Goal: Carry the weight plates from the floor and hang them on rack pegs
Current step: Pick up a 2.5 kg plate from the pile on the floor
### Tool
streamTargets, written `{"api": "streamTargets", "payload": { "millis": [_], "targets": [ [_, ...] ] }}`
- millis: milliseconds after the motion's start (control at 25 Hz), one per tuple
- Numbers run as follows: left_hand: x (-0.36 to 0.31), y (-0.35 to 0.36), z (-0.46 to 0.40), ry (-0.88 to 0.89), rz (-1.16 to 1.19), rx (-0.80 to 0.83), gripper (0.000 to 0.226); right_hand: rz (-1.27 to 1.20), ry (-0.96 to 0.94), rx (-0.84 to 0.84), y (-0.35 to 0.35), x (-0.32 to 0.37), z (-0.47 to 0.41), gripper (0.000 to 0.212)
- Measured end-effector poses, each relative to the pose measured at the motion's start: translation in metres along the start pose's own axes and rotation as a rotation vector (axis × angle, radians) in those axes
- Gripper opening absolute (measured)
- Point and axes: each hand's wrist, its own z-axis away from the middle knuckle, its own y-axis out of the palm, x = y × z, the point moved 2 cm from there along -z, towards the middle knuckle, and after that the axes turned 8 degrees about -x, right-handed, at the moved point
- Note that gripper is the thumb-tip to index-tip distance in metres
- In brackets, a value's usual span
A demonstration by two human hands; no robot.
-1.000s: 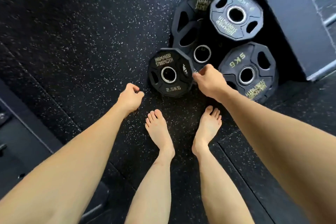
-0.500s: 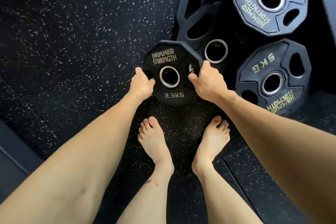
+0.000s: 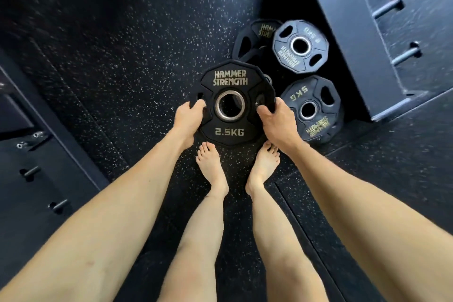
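A black 2.5 kg weight plate [image 3: 230, 130] marked HAMMER STRENGTH is held flat above the floor, in front of my bare feet. My left hand [image 3: 188, 117] grips its left edge through a slot. My right hand [image 3: 277, 120] grips its right edge the same way. Behind it on the floor lie a 5 kg plate [image 3: 316, 95], another small plate [image 3: 300, 45] further back, and a larger plate [image 3: 247, 41] partly hidden under them.
A dark rack panel with short metal pegs [image 3: 387, 6] rises at the upper right. Another panel with pegs [image 3: 30, 171] stands at the lower left. My bare feet [image 3: 213, 167] are on the speckled rubber floor [image 3: 110, 56].
My left hand reached in and took the plate's left edge. Both hands have lifted the 2.5 kg plate off the floor towards me, and the view has pulled back.
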Motion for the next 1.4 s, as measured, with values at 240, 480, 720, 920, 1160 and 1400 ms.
{"api": "streamTargets", "payload": {
  "millis": [240,480,720,920,1160,1400],
  "targets": [
    [-0.090,-0.073,0.197,0.192,0.051,-0.010,0.010,-0.196,-0.082,-0.039,-0.111,0.086,0.135,0.016],
    [-0.133,-0.161,0.361,0.390,0.294,0.078,0.011,-0.389,-0.211,-0.101,-0.207,0.162,0.271,0.047],
    [-0.125,-0.239,0.476,0.655,0.347,0.068,0.069,-0.485,-0.349,-0.093,-0.256,0.221,0.375,0.059],
    [-0.088,-0.261,0.551,0.730,0.621,-0.345,0.043,-0.502,-0.516,0.121,-0.265,0.252,0.414,0.064],
    [-0.011,-0.267,0.614,0.620,1.015,-0.693,0.047,-0.309,-0.744,0.540,-0.255,0.274,0.462,0.059],
    [0.108,-0.261,0.692,0.485,1.263,-1.092,0.041,-0.055,-0.959,0.889,-0.219,0.252,0.560,0.047]
  ]
}}
